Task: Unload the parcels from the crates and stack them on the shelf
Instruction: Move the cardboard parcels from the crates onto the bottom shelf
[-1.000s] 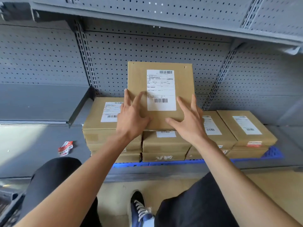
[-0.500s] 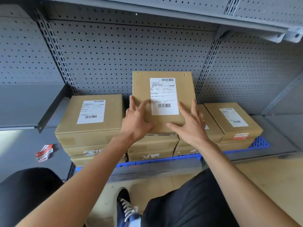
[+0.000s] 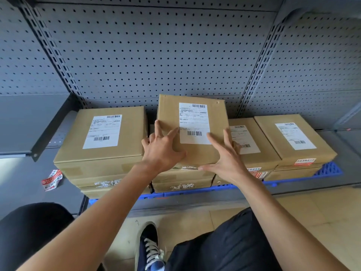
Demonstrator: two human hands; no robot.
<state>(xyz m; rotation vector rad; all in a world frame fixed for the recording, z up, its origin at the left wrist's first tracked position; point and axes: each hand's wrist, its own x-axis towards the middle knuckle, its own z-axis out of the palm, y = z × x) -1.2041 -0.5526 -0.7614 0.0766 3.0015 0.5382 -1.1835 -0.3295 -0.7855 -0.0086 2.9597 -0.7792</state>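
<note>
Fingers [image 3: 160,132] of the left hand [image 3: 163,151] lie spread and fairly straight across the near left corner of the top parcel [image 3: 192,132], pressing rather than gripping; the right hand [image 3: 227,159] does the same at the near right corner, its thumb along the front edge. Compared with a second ago, the parcel has come down and gone back: it was raised over the middle pile, and now it sits on that pile, its far edge close to the pegboard wall [image 3: 156,55]. It is still a little crooked against the boxes beneath. I would say this parcel is all but placed, needing only a last nudge square before the hands go back for another.

The middle pile stands between the left pile [image 3: 101,137] and two lower piles on the right [image 3: 293,139], all on a blue pallet [image 3: 330,170] on the shelf [image 3: 19,178]. A crumpled red and white label [image 3: 51,179] lies on the shelf to the left.

No crate is in view, so how many parcels remain I cannot tell. The hands hide the parcel's near corners, and the label print is too small to read.
</note>
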